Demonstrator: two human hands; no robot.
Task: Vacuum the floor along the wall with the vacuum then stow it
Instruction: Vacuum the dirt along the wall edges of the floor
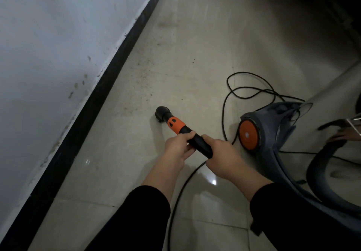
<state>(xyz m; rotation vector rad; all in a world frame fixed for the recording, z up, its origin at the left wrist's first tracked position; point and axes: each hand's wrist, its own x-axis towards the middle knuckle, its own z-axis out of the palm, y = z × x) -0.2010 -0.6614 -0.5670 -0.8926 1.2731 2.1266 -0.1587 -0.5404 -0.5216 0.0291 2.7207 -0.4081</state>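
Both my hands hold the black vacuum wand (199, 142), which has an orange collar (175, 125) and a small black nozzle (161, 113) resting on the beige tile floor (195, 45). My left hand (175, 149) grips the wand just behind the collar. My right hand (222, 157) grips it further back. The grey vacuum body (273, 125) with an orange wheel (248, 134) sits on the floor to the right. Specks of dirt (144, 79) lie on the tiles ahead of the nozzle, near the wall.
A white wall (48, 55) with a black skirting board (93, 98) runs diagonally along the left. A black power cord (244, 90) loops on the floor beyond the vacuum. The dark hose (320, 164) curves at the right. Dark furniture fills the top right corner.
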